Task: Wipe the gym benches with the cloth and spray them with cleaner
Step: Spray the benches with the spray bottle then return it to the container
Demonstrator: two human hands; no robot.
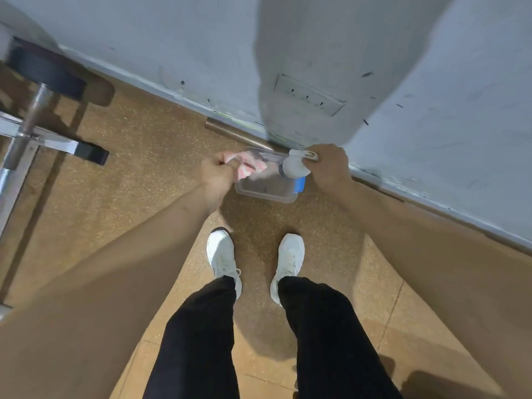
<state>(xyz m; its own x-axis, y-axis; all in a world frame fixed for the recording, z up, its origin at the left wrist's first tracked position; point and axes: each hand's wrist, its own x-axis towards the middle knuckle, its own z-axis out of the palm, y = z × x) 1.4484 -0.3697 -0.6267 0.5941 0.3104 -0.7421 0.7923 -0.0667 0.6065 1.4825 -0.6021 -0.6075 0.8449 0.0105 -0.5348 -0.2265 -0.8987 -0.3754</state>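
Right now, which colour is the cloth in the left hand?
Pink, or pale pink and white; the cloth is bunched in the left hand. Head view, the only one.

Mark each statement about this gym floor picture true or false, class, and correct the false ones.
1. The left hand grips a pink cloth. True.
2. The right hand holds a spray bottle. True.
3. The clear plastic box sits on a bench. False: it sits on the brown floor by the wall.
4. The person wears black shoes. False: the shoes are white and the trousers are black.
5. A barbell with a black weight plate is on the left side of the picture. True.
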